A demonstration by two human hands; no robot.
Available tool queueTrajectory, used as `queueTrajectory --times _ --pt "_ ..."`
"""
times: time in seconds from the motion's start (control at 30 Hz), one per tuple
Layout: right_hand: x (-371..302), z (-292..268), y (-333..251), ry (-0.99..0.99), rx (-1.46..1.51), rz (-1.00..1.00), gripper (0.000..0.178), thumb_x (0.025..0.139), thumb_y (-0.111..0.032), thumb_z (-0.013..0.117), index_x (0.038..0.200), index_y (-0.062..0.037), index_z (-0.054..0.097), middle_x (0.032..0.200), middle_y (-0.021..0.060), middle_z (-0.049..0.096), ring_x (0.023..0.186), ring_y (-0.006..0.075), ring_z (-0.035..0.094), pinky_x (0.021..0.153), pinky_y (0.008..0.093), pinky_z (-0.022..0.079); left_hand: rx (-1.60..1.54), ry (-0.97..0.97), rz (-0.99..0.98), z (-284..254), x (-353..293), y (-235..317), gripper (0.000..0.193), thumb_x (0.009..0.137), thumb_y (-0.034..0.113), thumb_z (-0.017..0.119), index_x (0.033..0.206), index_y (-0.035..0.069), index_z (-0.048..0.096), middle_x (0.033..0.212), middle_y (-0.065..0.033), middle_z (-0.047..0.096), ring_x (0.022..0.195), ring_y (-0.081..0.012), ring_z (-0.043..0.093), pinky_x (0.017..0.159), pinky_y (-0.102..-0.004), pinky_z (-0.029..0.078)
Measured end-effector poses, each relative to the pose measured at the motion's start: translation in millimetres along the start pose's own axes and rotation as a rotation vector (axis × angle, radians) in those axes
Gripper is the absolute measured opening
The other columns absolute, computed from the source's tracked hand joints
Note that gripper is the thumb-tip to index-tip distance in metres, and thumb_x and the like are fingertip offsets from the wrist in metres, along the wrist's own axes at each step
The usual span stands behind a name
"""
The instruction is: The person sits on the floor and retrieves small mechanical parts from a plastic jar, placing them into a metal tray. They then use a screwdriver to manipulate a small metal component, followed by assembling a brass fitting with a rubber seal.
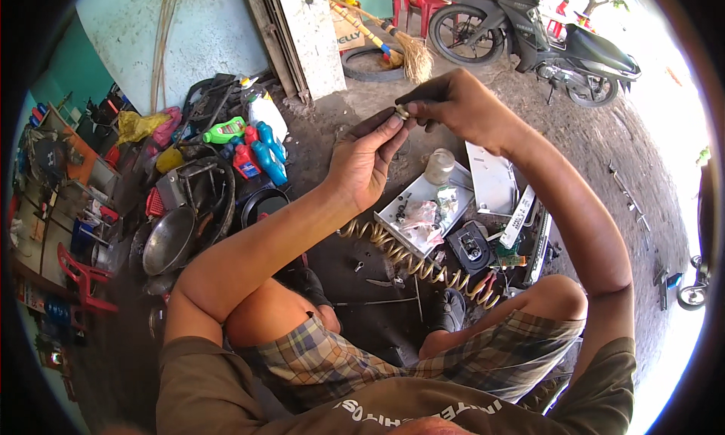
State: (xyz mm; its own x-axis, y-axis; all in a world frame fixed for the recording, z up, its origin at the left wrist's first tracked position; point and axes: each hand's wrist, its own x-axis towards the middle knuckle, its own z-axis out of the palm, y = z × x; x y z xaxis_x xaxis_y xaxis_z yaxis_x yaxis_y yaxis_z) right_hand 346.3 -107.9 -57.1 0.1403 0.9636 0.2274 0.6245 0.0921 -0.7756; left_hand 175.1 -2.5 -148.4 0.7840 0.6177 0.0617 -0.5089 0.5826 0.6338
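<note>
Out in front of me, raised above the floor, my left hand (361, 161) and my right hand (467, 109) meet at their fingertips. Between them they pinch a small brass-coloured metal fitting (402, 112), mostly covered by fingers and too small to name more exactly. Both hands have dark, grimy fingers. Below the hands lies a pale metal tray (411, 189) holding plastic bags (421, 217) and several small dark parts. A clear jar (439, 166) stands at its far end. Next to the tray is a black device (470, 246) with its inside showing.
A coiled yellowish hose (393, 255) runs along the tray's near side, with red-handled pliers (483, 285) by it. To the left are bottles (269, 152) and a metal pan (169, 240). A motorcycle (540, 38), a broom (414, 53) and a tyre (370, 66) are farther off.
</note>
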Motion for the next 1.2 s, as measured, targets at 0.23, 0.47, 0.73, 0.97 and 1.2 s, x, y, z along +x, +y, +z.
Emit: queueTrajectory --times 0.23,0.47,0.73,0.97,1.2 --pt "-19 0 8 0.13 -0.136 -0.093 0.031 0.096 -0.013 0.077 0.123 0.0017 0.078 0.098 0.0093 0.08 0.085 0.0118 0.069 0.081 0.0305 0.057 0.016 -0.027 -0.031 2 2 -6 0.021 0.101 0.001 0.07 0.122 -0.002 0.069 0.122 -0.0117 0.074 0.115 -0.0204 0.072 0.103 -0.0257 0.061" --pt "-19 2 8 0.165 -0.179 -0.231 0.024 0.095 -0.01 0.076 0.117 -0.0022 0.08 0.104 0.018 0.081 0.093 0.0228 0.079 0.086 0.0372 0.061 -0.03 -0.06 -0.088 5 1 -2 0.022 0.103 0.002 0.068 0.125 -0.002 0.068 0.123 -0.011 0.073 0.117 -0.0202 0.072 0.104 -0.0255 0.062" --pt "-22 6 11 0.149 -0.209 -0.227 0.021 0.095 -0.01 0.074 0.113 -0.0006 0.08 0.101 0.0202 0.08 0.092 0.0286 0.078 0.084 0.0391 0.06 0.006 -0.038 -0.063 -2 1 -7 0.024 0.102 0.001 0.068 0.126 -0.002 0.067 0.124 -0.0126 0.073 0.118 -0.0213 0.072 0.106 -0.0273 0.061" --pt "-25 8 7 0.205 -0.271 -0.221 0.022 0.095 -0.014 0.074 0.11 0.0016 0.079 0.096 0.0215 0.078 0.088 0.0325 0.078 0.083 0.0408 0.059 0.088 -0.016 0.045 -1 3 -11 0.021 0.098 -0.005 0.07 0.119 -0.004 0.071 0.122 -0.0145 0.075 0.116 -0.0229 0.073 0.108 -0.0301 0.06" --pt "-23 15 8 0.217 -0.15 -0.125 0.024 0.094 -0.018 0.075 0.105 0.0027 0.079 0.088 0.0191 0.077 0.077 0.0229 0.073 0.078 0.0387 0.058 0.298 -0.057 0.251 -3 3 -10 0.021 0.095 -0.007 0.074 0.116 -0.005 0.074 0.116 -0.0138 0.077 0.11 -0.021 0.074 0.105 -0.0308 0.059"
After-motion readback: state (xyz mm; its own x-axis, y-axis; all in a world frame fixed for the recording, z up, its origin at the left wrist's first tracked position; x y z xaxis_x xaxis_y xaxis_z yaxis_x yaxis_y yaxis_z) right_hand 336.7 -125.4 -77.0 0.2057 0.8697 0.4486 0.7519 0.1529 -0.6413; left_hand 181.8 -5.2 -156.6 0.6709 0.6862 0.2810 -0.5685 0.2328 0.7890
